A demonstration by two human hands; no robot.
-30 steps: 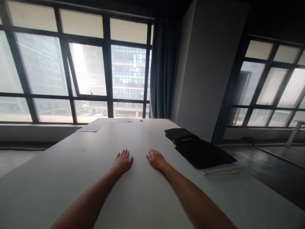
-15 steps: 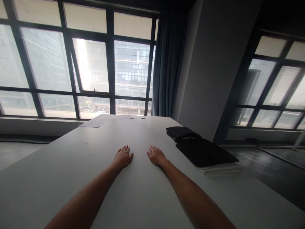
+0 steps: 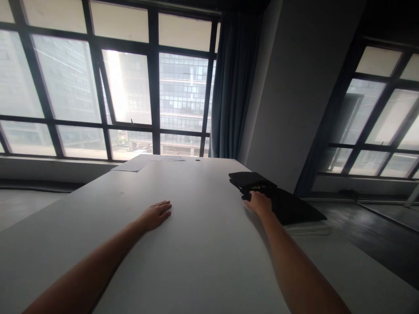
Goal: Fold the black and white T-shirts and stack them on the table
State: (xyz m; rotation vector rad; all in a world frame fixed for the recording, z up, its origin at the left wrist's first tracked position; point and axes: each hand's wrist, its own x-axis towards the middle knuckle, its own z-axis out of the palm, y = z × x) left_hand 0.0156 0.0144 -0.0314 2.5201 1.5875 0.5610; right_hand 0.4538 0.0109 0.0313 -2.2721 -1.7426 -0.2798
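Black flat item [image 3: 294,207] overlapped by the right hand [image 3: 258,201]

Its near-left corner is covered there; whether it is pinched cannot be told. It is stacked on white cloth [image 3: 309,229] at the right of the white table [image 3: 196,261], where the left hand [image 3: 155,216] is laid, loosely outstretched.

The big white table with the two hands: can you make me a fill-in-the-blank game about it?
1. The person's bare left hand is holding ____.
2. The larger flat, four-sided item at the person's bare right hand is coloured ____.
3. A folded, white, cloth-like layer lies ____ that item.
4. Thin white paper sheets lie at the ____ end, not the near end, of the big, flat white table.

Missing words: nothing; black; under; far.
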